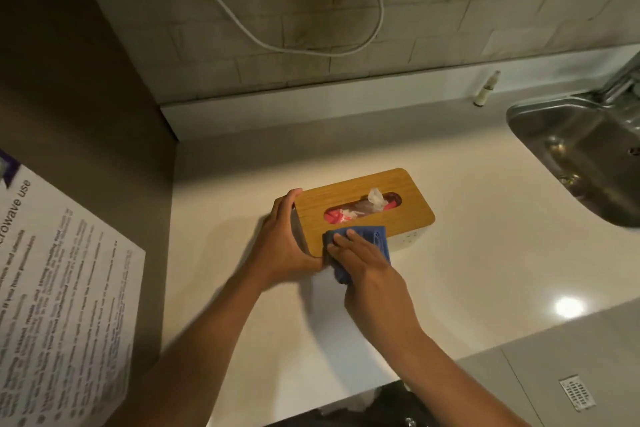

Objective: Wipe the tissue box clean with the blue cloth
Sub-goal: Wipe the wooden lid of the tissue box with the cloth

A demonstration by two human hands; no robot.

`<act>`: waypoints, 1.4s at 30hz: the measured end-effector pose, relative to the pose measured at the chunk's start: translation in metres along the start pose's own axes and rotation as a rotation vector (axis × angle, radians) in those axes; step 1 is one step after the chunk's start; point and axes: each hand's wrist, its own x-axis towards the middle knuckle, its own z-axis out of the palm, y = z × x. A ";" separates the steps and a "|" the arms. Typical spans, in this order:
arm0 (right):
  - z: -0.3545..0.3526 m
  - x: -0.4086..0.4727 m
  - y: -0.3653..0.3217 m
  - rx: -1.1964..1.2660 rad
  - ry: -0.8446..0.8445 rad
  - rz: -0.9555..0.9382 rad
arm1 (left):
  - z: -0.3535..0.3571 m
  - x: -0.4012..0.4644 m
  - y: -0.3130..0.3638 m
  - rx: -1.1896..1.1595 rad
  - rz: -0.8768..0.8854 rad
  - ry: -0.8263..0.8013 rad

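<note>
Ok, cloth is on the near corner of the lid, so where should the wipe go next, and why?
Probably sweep the blue cloth rightward along the near edge of the wooden lid. The right hand presses it flat at the near-left corner, so the lid's right stretch looks unwiped. The left hand grips the tissue box at its left end, steadying it. Stay clear of the tissue sticking out of the slot.

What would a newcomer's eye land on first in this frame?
Mid-counter, the tissue box with its wooden lid stands out. The left hand grips its left end while the right hand presses the blue cloth onto the lid's near edge. Further off are the steel sink at far right and a printed notice on the left wall.
</note>
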 end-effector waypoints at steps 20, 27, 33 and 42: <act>-0.010 0.019 0.003 -0.055 0.097 0.127 | 0.001 0.001 -0.003 0.021 0.019 -0.010; -0.023 0.007 0.021 -0.052 0.049 0.121 | 0.000 0.001 -0.002 0.028 0.011 -0.028; -0.003 0.017 -0.018 -0.051 -0.027 -0.014 | 0.001 0.000 -0.001 -0.013 -0.007 -0.030; -0.028 0.034 0.016 -0.078 0.015 0.166 | 0.000 -0.001 0.000 0.027 -0.039 -0.053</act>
